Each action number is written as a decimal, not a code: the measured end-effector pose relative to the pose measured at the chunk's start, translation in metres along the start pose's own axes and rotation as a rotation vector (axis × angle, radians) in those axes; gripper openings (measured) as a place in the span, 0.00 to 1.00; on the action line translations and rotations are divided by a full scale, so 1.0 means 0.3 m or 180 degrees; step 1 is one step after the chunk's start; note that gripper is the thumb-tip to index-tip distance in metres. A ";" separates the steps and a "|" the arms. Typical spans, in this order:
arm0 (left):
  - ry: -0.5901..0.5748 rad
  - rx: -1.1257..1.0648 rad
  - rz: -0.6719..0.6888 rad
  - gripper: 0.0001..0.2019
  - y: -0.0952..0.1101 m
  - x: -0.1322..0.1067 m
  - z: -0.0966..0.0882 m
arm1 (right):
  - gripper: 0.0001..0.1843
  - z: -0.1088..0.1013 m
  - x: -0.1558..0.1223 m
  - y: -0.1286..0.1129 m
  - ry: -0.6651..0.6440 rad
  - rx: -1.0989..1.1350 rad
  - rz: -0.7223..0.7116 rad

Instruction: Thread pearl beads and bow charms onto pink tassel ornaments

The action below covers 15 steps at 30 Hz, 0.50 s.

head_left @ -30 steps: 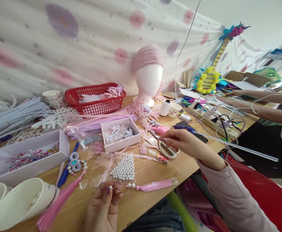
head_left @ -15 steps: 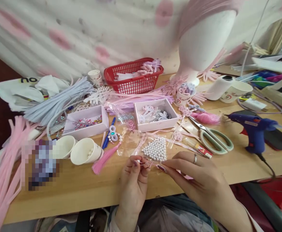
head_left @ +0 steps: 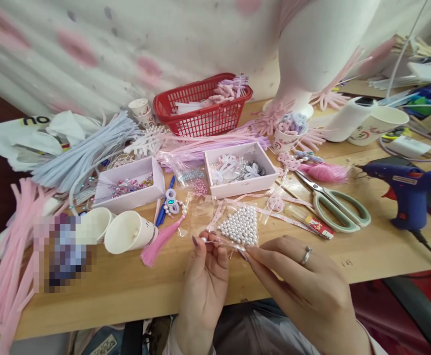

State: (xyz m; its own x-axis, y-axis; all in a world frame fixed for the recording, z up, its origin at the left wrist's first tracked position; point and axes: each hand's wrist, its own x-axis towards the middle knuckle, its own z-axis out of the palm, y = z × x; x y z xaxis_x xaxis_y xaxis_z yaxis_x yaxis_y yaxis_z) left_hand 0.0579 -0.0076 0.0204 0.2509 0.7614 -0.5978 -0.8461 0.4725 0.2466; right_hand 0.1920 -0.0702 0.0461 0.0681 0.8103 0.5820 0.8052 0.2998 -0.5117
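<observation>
My left hand (head_left: 206, 276) pinches a small white pearl bead (head_left: 202, 239) between thumb and fingers, just above the front edge of the wooden table (head_left: 126, 291). My right hand (head_left: 304, 281), with a ring on one finger, pinches a thin wire or thread (head_left: 224, 243) that runs across to the bead. Both hands hover right before a clear bag of white pearls (head_left: 239, 226). A pink tassel (head_left: 159, 241) lies to the left of my left hand.
Two tipped paper cups (head_left: 128, 231), two pink boxes of trinkets (head_left: 128, 185) (head_left: 239, 170), a red basket (head_left: 200, 106), scissors (head_left: 333, 202), a blue glue gun (head_left: 409, 190), a foam head stand (head_left: 318, 44) and piles of pink and lilac pipe cleaners (head_left: 78, 155) crowd the table.
My right hand came back from beside the scissors and glue gun and joined the left at the bead. The view swung left and down; both hands now sit a little closer to the pearl bag.
</observation>
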 end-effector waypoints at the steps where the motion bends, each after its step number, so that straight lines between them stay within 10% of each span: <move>1: 0.0184 -0.0132 -0.0133 0.26 0.004 -0.005 0.013 | 0.06 0.008 -0.004 0.003 0.0036 0.0038 -0.0004; 15: 0.0409 -0.0703 -0.0555 0.31 0.000 -0.019 0.064 | 0.06 0.027 -0.001 0.027 -0.0051 0.0236 -0.0060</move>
State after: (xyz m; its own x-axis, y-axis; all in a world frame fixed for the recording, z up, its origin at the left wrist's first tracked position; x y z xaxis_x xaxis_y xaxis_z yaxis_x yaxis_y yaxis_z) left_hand 0.0654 -0.0034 0.0383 0.3517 0.6083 -0.7116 -0.8808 0.4724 -0.0316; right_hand 0.1936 -0.0639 0.0367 0.0435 0.8120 0.5820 0.7603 0.3510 -0.5465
